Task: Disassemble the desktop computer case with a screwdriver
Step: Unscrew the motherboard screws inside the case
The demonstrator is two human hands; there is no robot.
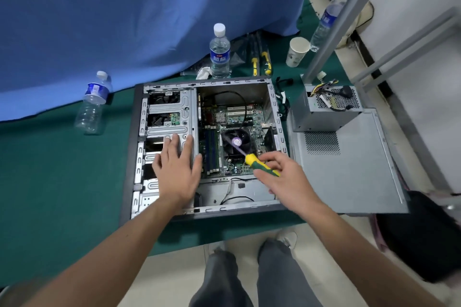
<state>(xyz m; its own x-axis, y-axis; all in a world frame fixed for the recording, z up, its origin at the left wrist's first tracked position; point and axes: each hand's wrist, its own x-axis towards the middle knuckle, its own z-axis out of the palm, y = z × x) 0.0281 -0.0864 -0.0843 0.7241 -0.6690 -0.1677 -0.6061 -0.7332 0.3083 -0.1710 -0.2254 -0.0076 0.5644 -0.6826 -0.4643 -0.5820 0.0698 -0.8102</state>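
An open desktop computer case lies on its side on the green mat, with the motherboard and the CPU fan showing inside. My left hand rests flat, fingers spread, on the metal drive cage at the case's left. My right hand grips a green-and-yellow screwdriver by its handle. The shaft slants up and left over the CPU fan, and its tip is blurred. The removed side panel lies to the right of the case, with the power supply standing on it.
Water bottles stand behind the case and to its left, a third at the back right. A paper cup and spare yellow-handled tools lie behind the case. A blue cloth hangs behind. A metal frame and black bag stand right.
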